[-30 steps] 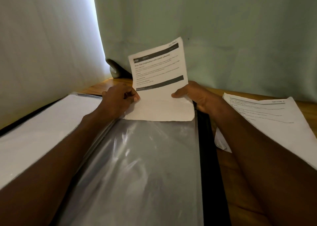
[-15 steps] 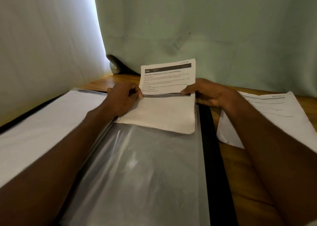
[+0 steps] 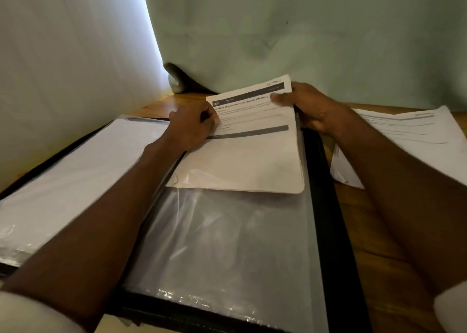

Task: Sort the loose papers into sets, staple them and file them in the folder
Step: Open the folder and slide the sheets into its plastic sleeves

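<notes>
Stapled paper set partly seated in the folder sleeve.
The left hand (image 3: 192,126) pinched the set's (image 3: 249,120) left edge; the right hand (image 3: 307,106) gripped its upper right corner. Its lower part sat inside the clear sleeve (image 3: 227,244) of the open folder (image 3: 326,206) on the desk (image 3: 366,244). Loose papers (image 3: 404,140) lay just right.

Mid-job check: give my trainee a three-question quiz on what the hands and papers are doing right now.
1. True or false: the printed white paper set sits partly inside the clear plastic sleeve.
2. Which hand grips its top right corner: A left, B right?
3. Fill in: loose white papers lie on the wooden table to the folder's ____.

Key: 1 true; 2 B; 3 right.
</notes>
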{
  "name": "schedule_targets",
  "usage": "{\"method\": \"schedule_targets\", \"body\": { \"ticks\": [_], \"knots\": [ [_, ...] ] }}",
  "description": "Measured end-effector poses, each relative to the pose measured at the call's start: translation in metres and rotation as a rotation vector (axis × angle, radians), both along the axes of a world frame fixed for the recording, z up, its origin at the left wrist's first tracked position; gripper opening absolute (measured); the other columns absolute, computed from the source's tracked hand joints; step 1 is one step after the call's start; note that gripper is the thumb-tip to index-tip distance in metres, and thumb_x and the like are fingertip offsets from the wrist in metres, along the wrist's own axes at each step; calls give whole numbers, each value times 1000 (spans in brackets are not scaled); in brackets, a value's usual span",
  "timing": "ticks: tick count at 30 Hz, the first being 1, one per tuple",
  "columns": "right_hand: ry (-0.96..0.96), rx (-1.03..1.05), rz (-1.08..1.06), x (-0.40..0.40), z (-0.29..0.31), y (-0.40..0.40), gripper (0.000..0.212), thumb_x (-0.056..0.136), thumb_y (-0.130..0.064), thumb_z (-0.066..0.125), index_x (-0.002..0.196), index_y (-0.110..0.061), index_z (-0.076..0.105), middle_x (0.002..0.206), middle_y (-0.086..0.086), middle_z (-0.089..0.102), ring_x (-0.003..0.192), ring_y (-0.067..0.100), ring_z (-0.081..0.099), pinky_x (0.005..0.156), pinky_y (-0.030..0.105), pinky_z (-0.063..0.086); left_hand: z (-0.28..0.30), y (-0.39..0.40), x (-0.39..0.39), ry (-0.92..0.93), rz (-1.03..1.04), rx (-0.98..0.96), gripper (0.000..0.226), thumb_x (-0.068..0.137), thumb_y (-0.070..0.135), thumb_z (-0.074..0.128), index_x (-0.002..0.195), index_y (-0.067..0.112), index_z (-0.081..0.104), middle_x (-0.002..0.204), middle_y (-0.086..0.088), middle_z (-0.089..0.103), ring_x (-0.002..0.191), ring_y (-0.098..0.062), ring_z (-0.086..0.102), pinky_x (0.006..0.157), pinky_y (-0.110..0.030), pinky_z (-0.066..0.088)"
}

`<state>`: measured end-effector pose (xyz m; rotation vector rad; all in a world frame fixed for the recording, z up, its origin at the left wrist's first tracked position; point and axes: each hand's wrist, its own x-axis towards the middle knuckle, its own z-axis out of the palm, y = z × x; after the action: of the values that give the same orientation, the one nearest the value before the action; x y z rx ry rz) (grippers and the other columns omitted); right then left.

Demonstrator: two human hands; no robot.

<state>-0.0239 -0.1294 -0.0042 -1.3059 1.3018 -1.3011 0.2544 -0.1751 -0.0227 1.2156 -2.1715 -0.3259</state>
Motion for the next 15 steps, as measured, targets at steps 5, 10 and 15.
{"method": "schedule_targets", "body": {
  "ticks": [5,10,15],
  "knots": [
    [-5,-20,-112,-1,-3,-5,58,85,14,66,135,-14,59,123,13,68,116,33,67,94,43,59,2,3,1,8,-1,-19,11,100,20,62,100,14,71,110,-1,73,110,-24,62,107,-53,43],
    [50,101,64,-6,0,1,47,85,3,74,127,-16,68,115,10,74,105,27,72,87,35,61,2,-1,1,-7,-14,-29,11,100,23,64,99,15,72,102,-2,72,105,-26,61,105,-55,44],
    [259,36,-124,4,0,-4,16,89,-15,78,104,-19,78,101,9,78,85,19,73,76,29,60,1,-1,1,3,-19,-55,12,100,20,63,99,15,73,103,-1,72,105,-26,61,106,-54,44]
  ]
}}
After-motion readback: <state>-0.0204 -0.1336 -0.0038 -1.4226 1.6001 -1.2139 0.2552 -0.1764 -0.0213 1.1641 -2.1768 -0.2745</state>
